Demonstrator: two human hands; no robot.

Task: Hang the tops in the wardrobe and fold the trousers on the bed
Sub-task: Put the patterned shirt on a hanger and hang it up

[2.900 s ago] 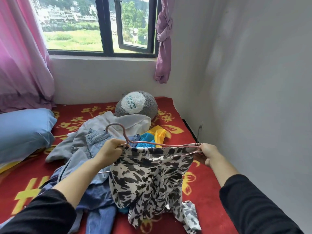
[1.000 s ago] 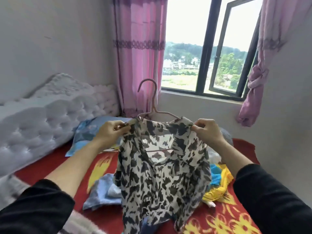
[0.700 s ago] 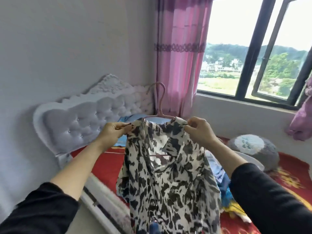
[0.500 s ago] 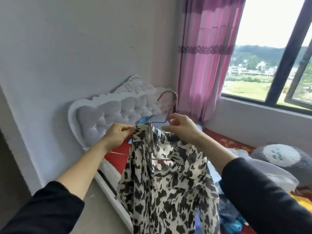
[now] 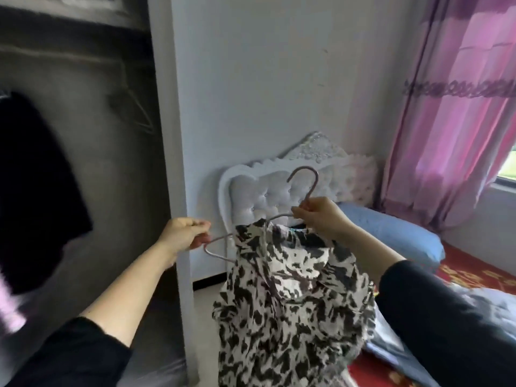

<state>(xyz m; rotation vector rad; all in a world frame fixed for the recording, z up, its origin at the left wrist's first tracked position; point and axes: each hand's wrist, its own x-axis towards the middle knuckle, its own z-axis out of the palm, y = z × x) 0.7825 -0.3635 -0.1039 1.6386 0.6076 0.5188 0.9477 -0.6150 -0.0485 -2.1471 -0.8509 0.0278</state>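
wardrobe point(image 5: 83, 191) lay left | headboard point(image 5: 265, 196) behind top point(image 5: 293, 303) | pillow point(image 5: 391, 233) on bed point(image 5: 474, 277), right | curtain point(image 5: 460, 107) far right

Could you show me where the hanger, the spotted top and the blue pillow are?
hanger point(image 5: 312, 189), head view, on the stem of its hook.
spotted top point(image 5: 293, 308), head view, middle of the hanging cloth.
blue pillow point(image 5: 391, 233), head view, on its upper face.

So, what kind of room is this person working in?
Most likely a bedroom in a home. There is a bed with a white tufted headboard and a blue pillow, an open wardrobe with a dark garment hanging inside, and pink curtains.
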